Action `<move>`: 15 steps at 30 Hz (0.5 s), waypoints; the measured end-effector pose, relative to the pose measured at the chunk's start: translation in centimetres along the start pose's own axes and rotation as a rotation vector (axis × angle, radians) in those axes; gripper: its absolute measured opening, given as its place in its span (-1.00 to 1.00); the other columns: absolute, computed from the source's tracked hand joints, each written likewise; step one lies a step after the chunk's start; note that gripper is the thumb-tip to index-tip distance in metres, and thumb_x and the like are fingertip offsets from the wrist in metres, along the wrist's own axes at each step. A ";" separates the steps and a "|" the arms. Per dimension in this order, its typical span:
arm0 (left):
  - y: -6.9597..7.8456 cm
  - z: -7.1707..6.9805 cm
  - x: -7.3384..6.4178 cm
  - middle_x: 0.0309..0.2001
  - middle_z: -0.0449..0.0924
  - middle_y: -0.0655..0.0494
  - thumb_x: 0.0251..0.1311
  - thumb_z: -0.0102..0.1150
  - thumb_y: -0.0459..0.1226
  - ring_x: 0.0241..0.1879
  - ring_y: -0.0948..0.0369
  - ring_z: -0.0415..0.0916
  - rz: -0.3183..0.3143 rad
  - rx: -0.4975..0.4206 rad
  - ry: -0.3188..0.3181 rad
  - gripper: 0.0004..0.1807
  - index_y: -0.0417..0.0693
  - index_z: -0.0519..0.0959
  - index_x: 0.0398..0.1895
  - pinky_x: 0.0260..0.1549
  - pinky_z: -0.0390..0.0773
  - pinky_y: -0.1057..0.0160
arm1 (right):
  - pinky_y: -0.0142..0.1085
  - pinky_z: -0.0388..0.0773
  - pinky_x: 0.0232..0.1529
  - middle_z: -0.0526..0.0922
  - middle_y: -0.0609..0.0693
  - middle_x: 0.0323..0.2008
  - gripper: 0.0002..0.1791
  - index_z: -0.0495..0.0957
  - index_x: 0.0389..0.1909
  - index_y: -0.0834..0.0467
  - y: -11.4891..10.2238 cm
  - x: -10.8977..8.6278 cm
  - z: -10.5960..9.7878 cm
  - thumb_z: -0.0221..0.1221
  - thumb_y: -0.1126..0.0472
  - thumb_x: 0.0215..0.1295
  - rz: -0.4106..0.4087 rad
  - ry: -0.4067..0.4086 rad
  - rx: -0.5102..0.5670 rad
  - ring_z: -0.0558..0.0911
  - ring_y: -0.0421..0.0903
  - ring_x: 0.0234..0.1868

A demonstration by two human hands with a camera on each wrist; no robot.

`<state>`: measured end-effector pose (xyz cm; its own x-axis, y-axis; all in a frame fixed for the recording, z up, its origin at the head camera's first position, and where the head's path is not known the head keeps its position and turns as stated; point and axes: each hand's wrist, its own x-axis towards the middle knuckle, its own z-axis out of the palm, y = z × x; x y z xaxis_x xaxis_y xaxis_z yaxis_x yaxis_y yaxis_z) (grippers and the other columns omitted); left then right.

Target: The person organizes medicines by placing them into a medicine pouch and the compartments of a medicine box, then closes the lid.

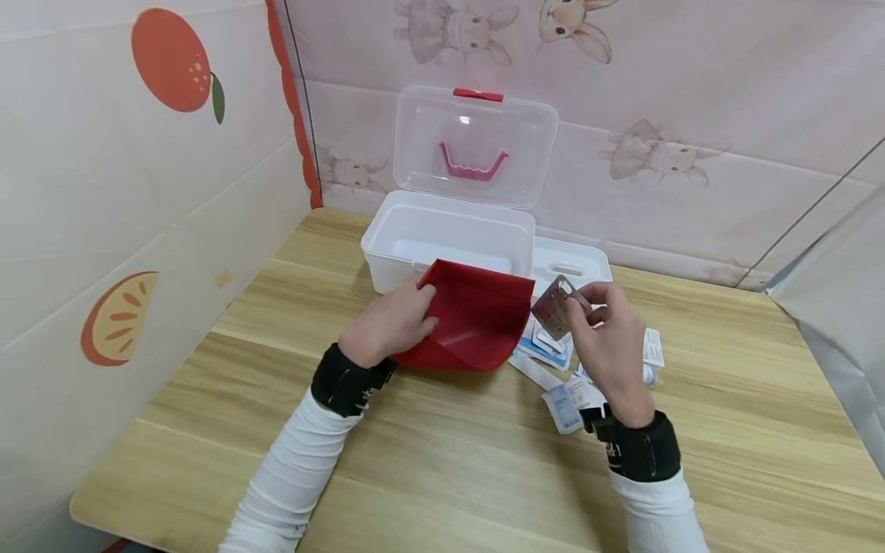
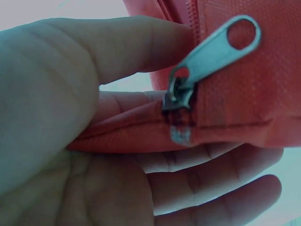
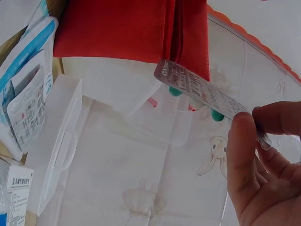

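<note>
Blister pack (image 1: 551, 309) | right hand (image 1: 611, 346) pinching one end | left hand (image 1: 387, 321) pinching red pouch (image 1: 477, 319) between hands | zipper (image 3: 171, 28) possibly snagging pack, twisting it loose

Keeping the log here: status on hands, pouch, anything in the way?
Left hand holding red pouch. Right hand pinching blister pack near the pouch's edge. Nothing visible between pack and pouch.

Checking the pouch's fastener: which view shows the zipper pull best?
Left wrist: the zipper pull is large, close and uncovered there. The head view shows the red pouch, but the pull cannot be made out; the right wrist view shows part of the zipper, no pull.
</note>
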<state>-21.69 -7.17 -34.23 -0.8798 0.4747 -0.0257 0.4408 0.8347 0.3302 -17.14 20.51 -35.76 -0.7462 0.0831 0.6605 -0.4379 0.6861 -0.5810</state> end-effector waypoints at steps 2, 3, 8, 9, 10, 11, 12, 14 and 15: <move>0.0 0.1 0.0 -0.13 0.43 -0.10 0.18 0.11 -0.22 -0.30 0.12 0.41 0.000 0.002 0.001 -0.65 -0.21 0.39 -0.02 -0.34 0.60 0.19 | -0.59 0.37 -0.57 0.57 0.13 -0.42 -0.85 0.44 -0.28 0.31 -0.1 0.0 0.0 0.15 0.36 0.14 0.003 0.001 0.021 0.48 -0.17 -0.61; 0.0 0.1 0.0 -0.12 0.43 -0.10 0.18 0.11 -0.22 -0.29 0.13 0.41 0.001 0.004 0.002 -0.65 -0.21 0.39 -0.02 -0.34 0.59 0.19 | -0.60 0.37 -0.57 0.57 0.13 -0.42 -0.85 0.44 -0.28 0.32 -0.3 0.0 0.0 0.16 0.38 0.13 0.002 0.004 0.027 0.48 -0.18 -0.61; 0.0 0.1 0.0 -0.11 0.43 -0.11 0.17 0.12 -0.22 -0.28 0.12 0.40 0.001 0.004 0.003 -0.63 -0.22 0.39 0.00 -0.34 0.60 0.19 | -0.63 0.36 -0.61 0.55 0.20 -0.41 -0.83 0.43 -0.26 0.41 -2.1 0.1 -0.5 0.14 0.44 0.12 0.000 0.031 0.083 0.50 -0.08 -0.63; 0.0 0.1 -0.1 -0.11 0.43 -0.11 0.17 0.13 -0.22 -0.28 0.12 0.40 0.001 0.006 0.003 -0.62 -0.22 0.38 0.00 -0.35 0.60 0.19 | -0.63 0.36 -0.62 0.53 0.20 -0.40 -0.82 0.42 -0.24 0.43 -2.6 0.1 -0.7 0.14 0.45 0.13 0.003 0.033 0.106 0.51 -0.05 -0.63; 0.0 0.1 -0.1 -0.11 0.43 -0.12 0.17 0.13 -0.22 -0.28 0.12 0.41 0.001 0.008 0.001 -0.62 -0.22 0.38 0.00 -0.35 0.61 0.19 | -0.63 0.37 -0.63 0.52 0.19 -0.39 -0.81 0.41 -0.23 0.44 -2.8 0.1 -0.7 0.13 0.46 0.13 0.008 0.035 0.143 0.51 -0.03 -0.64; 0.0 0.1 -0.1 -0.12 0.43 -0.12 0.17 0.13 -0.21 -0.28 0.12 0.41 0.000 0.009 -0.001 -0.61 -0.21 0.38 0.01 -0.36 0.61 0.19 | -0.63 0.38 -0.66 0.51 0.17 -0.38 -0.80 0.40 -0.21 0.45 -2.9 0.1 -0.7 0.12 0.47 0.14 0.012 0.036 0.176 0.51 -0.04 -0.64; 0.0 0.1 0.0 -0.12 0.44 -0.12 0.17 0.13 -0.21 -0.29 0.12 0.41 -0.001 0.013 -0.002 -0.61 -0.21 0.38 0.00 -0.36 0.61 0.19 | -0.63 0.39 -0.68 0.50 0.14 -0.36 -0.78 0.40 -0.19 0.45 -2.8 0.0 -0.7 0.12 0.48 0.14 0.014 0.037 0.208 0.52 -0.05 -0.64; 0.0 0.1 0.0 -0.12 0.43 -0.11 0.16 0.14 -0.21 -0.29 0.12 0.41 -0.004 0.014 -0.004 -0.61 -0.20 0.38 0.00 -0.37 0.61 0.19 | -0.59 0.43 -0.70 0.48 0.09 -0.33 -0.76 0.39 -0.15 0.43 -2.4 -0.1 -0.5 0.13 0.47 0.14 0.009 0.031 0.258 0.53 -0.07 -0.62; 0.0 0.1 0.0 -0.12 0.43 -0.11 0.16 0.14 -0.20 -0.29 0.12 0.41 -0.006 0.015 -0.004 -0.62 -0.20 0.38 0.00 -0.37 0.61 0.20 | -0.58 0.45 -0.70 0.49 0.08 -0.31 -0.75 0.40 -0.14 0.42 -2.2 -0.1 -0.4 0.13 0.47 0.14 0.002 0.027 0.279 0.53 -0.09 -0.61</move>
<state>-21.65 -7.17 -34.29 -0.8815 0.4710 -0.0316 0.4383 0.8415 0.3158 -15.91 19.26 -34.32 -0.7357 0.1059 0.6690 -0.5599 0.4608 -0.6886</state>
